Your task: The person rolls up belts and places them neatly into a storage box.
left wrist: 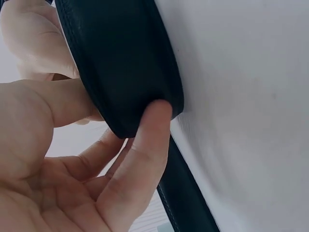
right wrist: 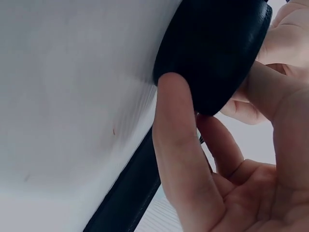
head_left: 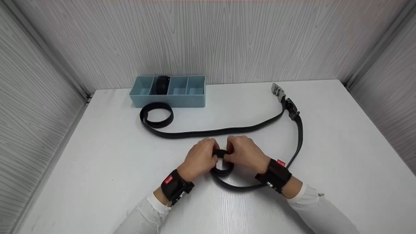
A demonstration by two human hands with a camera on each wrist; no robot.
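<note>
A black belt lies on the white table with one end wound into a small coil near the front. My left hand pinches the far left side of that coil. Opposite it, my right hand pinches the far right side. In the left wrist view a fingertip presses the outer face of the coiled strap, with the thumb on the inside. The right wrist view shows the same kind of grip on the coiled strap. The belt's dark buckle lies at the right.
A second black belt stretches across the table beyond my hands, its left end loosely coiled and a silver buckle at its right end. Behind stands a blue divided box with a rolled black belt in one compartment. Grey panels enclose the table.
</note>
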